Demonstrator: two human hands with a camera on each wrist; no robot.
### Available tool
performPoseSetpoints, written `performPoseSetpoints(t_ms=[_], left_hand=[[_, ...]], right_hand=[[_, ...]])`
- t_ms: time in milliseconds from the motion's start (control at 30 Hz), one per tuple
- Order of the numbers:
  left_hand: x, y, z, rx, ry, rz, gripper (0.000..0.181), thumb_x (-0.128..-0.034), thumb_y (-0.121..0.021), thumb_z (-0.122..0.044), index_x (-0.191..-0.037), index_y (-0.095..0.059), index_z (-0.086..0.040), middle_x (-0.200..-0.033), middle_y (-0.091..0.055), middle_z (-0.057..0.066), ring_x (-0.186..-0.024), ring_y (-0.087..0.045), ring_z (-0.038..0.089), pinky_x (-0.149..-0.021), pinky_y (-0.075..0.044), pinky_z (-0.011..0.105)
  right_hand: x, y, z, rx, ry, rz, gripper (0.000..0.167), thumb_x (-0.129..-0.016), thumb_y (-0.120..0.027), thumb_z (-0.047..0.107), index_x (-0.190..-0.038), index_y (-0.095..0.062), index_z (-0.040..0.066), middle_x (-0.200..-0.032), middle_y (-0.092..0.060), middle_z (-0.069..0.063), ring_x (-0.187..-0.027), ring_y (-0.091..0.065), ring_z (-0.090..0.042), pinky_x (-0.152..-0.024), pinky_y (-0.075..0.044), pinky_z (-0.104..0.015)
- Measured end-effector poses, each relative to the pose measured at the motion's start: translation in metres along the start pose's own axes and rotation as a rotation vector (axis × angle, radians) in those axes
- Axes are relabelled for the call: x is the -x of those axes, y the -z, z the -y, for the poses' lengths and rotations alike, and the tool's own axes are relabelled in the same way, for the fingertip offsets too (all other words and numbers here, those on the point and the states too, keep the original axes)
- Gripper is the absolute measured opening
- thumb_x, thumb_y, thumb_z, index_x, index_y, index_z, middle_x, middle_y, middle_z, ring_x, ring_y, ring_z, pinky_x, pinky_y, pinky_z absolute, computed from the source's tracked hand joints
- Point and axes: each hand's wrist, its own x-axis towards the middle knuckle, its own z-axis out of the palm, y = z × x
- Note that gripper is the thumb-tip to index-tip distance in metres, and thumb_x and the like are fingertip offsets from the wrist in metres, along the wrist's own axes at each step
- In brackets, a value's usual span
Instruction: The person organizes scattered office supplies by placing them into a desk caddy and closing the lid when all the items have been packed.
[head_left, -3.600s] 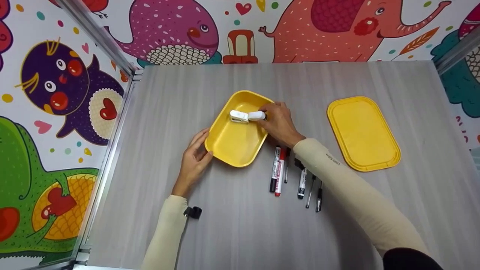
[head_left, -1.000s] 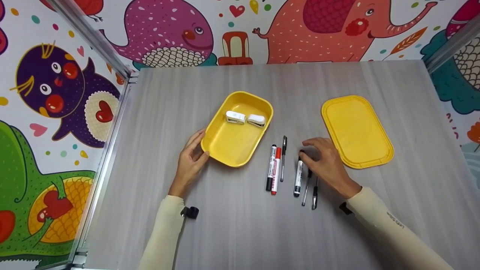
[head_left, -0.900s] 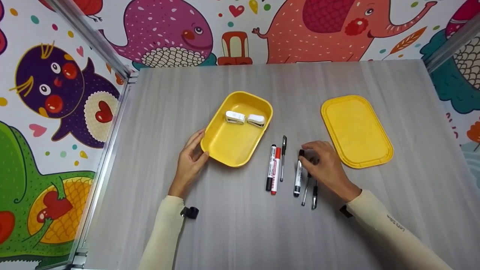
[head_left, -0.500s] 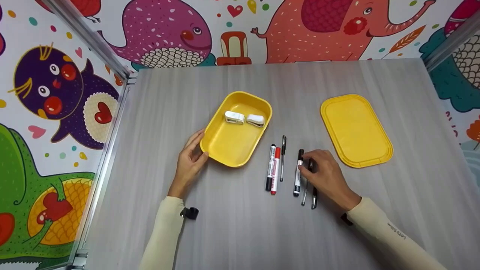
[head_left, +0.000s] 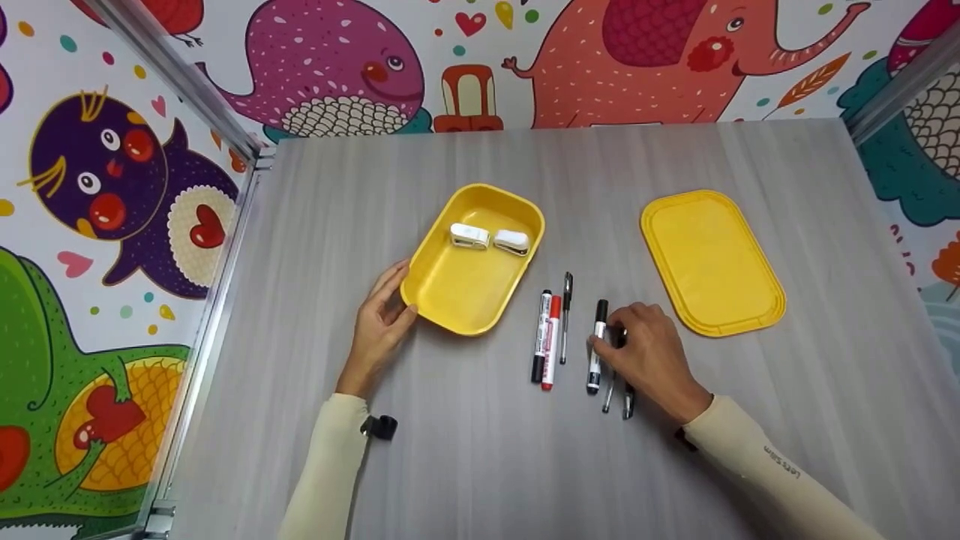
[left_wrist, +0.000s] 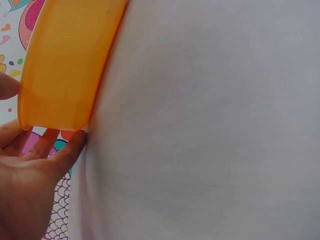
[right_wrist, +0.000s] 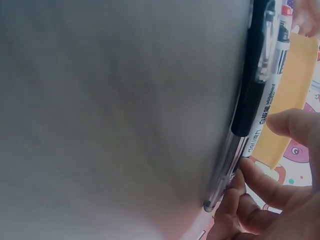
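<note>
My left hand (head_left: 379, 322) holds the near-left corner of a yellow plastic box (head_left: 457, 300), thumb on one side and fingers on the other. Two white staplers, a left one (head_left: 469, 235) and a right one (head_left: 512, 241), lie inside the box. With thumb and fingers my right hand (head_left: 649, 356) pinches a black-and-white whiteboard marker (head_left: 594, 371) lying on the table. Under that hand, two pens are partly hidden; in the right wrist view, one clear-barrelled black pen (right_wrist: 248, 102) lies beside the marker.
Between box and right hand lie another black-and-white marker (head_left: 541, 337), a red-and-white marker (head_left: 552, 341) and a black-capped pen (head_left: 566, 315). A yellow lid (head_left: 712, 262) rests flat at the right. Cartoon-printed walls (head_left: 480, 97) stand behind and left of the grey table (head_left: 465, 450).
My right hand has left the box and the right stapler, which now lies in it. It has moved to the marker, slid down along it and closed in. The left hand stays put.
</note>
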Motion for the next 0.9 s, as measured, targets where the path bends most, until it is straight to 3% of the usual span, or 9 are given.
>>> performPoseSetpoints(t_ms=[200,367,667,900], left_hand=[[0.0005,0.0004,0.0013,0.004,0.003,0.002,0.066,-0.0998,-0.069,0.013,-0.162,-0.049,0.005,-0.171,-0.042,0.019,-0.157,-0.042,0.034,-0.124,-0.044,0.046],[0.0001,0.0002,0.0008,0.002,0.007,0.002,0.065,-0.1,-0.068,0.013,-0.162,-0.049,0.006,-0.171,-0.042,0.02,-0.157,-0.042,0.037,-0.124,-0.044,0.048],[-0.0002,-0.0004,-0.0013,-0.011,0.025,-0.009,0.066,-0.0999,-0.069,0.012,-0.162,-0.05,0.005,-0.172,-0.042,0.017,-0.158,-0.042,0.035,-0.121,-0.046,0.038],[-0.0007,-0.0011,-0.0003,-0.018,0.022,-0.006,0.066,-0.0997,-0.07,0.011,-0.162,-0.05,0.004,-0.171,-0.042,0.017,-0.158,-0.042,0.035,-0.12,-0.046,0.031]], right_hand=[[-0.0018,-0.0035,0.0036,0.063,0.003,0.028,0.04,-0.086,-0.092,0.033,-0.098,-0.079,-0.002,-0.089,-0.069,-0.015,-0.083,-0.056,-0.033,-0.073,-0.043,-0.044],[-0.0031,-0.0057,0.0053,0.108,0.039,0.035,0.035,-0.086,-0.092,0.032,-0.091,-0.078,0.0,-0.083,-0.067,-0.01,-0.081,-0.055,-0.032,-0.071,-0.043,-0.044],[-0.0052,-0.0077,0.0088,0.145,0.085,0.038,0.029,-0.085,-0.09,0.029,-0.082,-0.075,0.005,-0.064,-0.062,-0.002,-0.064,-0.049,-0.025,-0.061,-0.035,-0.04],[-0.0042,-0.0091,0.0106,0.158,0.11,0.019,0.025,-0.083,-0.088,0.025,-0.078,-0.073,0.006,-0.059,-0.059,0.0,-0.058,-0.049,-0.023,-0.058,-0.036,-0.041]])
